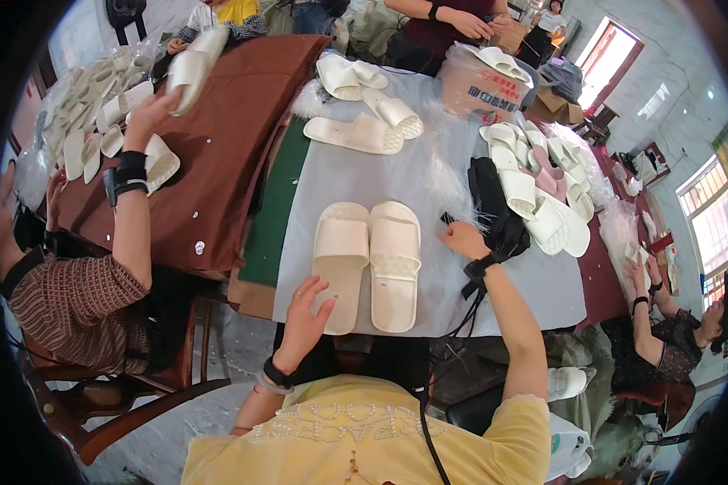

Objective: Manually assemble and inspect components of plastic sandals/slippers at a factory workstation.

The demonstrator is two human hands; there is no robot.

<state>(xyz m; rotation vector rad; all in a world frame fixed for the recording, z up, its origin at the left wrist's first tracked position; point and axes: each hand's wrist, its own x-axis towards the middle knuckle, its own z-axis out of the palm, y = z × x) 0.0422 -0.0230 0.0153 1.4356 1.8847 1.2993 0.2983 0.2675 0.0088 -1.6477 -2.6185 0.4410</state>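
Observation:
Two cream slide slippers lie side by side before me on the grey table cover [332, 178]: the left slipper [341, 242] and the right slipper [395, 259], their toes pointing away from me. My left hand [301, 319] is at the heel of the left slipper, fingers apart and holding nothing; whether it touches the sole I cannot tell. To the right of the pair, my right hand [464, 240] has its fingers curled together near a small dark item [447, 218]. What it pinches is too small to name. Thin clear plastic strands [453, 174] lie just beyond that hand.
A black bag [487, 194] lies right of my right hand, beside a pile of slippers [516, 187]. More slippers [356, 133] lie at the far side, near a carton [481, 85]. Co-workers are around; one person's hand [155, 113] holds slippers at the brown-covered table [243, 105].

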